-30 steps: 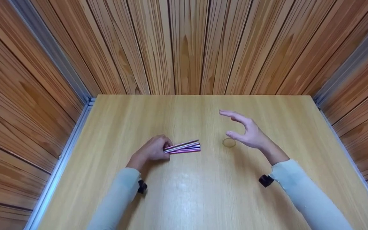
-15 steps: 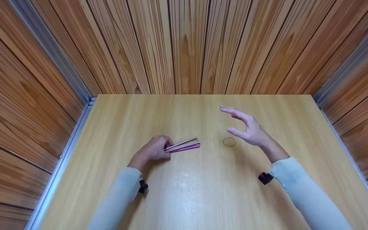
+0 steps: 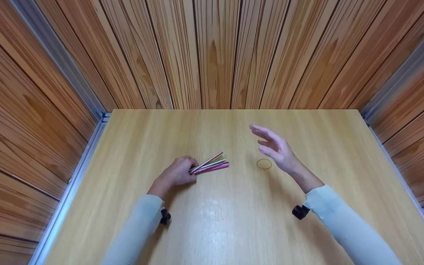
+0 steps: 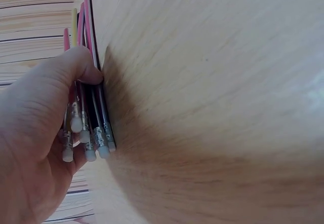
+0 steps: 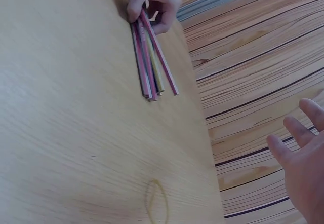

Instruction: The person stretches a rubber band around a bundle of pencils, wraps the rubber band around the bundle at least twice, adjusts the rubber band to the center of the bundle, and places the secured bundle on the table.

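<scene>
My left hand (image 3: 177, 171) grips a bundle of several striped pencils (image 3: 212, 165) just over the table. In the left wrist view the thumb presses across the pencils (image 4: 94, 105), and their white erasers point toward the palm side. Seen from the right wrist, the pencils (image 5: 149, 62) fan out a little at their far ends. A thin yellowish rubber band (image 3: 264, 164) lies on the table to the right of the bundle. Above and beside it hovers my right hand (image 3: 279, 151), fingers extended, holding nothing.
The wooden table (image 3: 204, 228) is bounded by plank walls (image 3: 217, 55) at the back and both sides. A metal rail (image 3: 76, 162) runs along the left edge. A small black camera (image 3: 300, 212) sits under the right wrist.
The pencils have spread apart, with one tilting up and away from the others. My right hand has shifted slightly left and turned, its fingers drawing closer together. The rubber band stays put.
</scene>
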`<state>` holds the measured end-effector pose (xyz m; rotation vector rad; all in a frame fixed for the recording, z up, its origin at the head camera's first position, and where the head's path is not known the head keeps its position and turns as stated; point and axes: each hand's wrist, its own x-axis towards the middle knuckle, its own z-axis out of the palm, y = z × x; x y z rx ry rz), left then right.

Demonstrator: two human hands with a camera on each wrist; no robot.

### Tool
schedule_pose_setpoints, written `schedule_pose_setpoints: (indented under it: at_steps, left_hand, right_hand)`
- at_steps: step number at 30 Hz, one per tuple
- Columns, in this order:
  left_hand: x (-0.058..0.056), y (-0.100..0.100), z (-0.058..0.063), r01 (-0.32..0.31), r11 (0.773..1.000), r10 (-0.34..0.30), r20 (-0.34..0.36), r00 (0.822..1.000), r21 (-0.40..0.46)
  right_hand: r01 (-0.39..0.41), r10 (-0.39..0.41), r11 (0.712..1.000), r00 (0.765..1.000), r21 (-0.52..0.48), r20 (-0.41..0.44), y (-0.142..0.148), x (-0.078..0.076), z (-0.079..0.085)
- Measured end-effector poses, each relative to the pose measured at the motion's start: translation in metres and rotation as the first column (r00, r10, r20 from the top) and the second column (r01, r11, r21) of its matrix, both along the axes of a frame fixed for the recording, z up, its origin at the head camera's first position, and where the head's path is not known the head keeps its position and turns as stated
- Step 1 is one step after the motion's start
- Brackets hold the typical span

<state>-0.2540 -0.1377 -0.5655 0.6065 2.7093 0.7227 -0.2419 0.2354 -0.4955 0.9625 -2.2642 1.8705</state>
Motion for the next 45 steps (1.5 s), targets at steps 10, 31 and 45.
schedule_pose_setpoints:
  at_steps: [10, 31, 45]
  left_hand:
    - [0.003, 0.002, -0.002, -0.019, 1.0, 0.019, -0.019, 1.0, -0.001]
    - [0.003, 0.003, -0.008, 0.019, 0.978, -0.054, -0.167, 0.984, -0.207]
    - [-0.005, -0.004, 0.013, 0.039, 0.984, -0.063, -0.133, 0.989, -0.174]
  right_hand:
    - [-0.034, 0.037, 0.993, 0.999, 0.114, -0.018, -0.002, 0.005, -0.018]
    - [-0.018, 0.019, 0.988, 1.0, 0.154, -0.003, -0.002, 0.008, -0.024]
    - [-0.022, 0.026, 0.991, 0.999, 0.134, -0.025, 0.005, 0.005, -0.013]
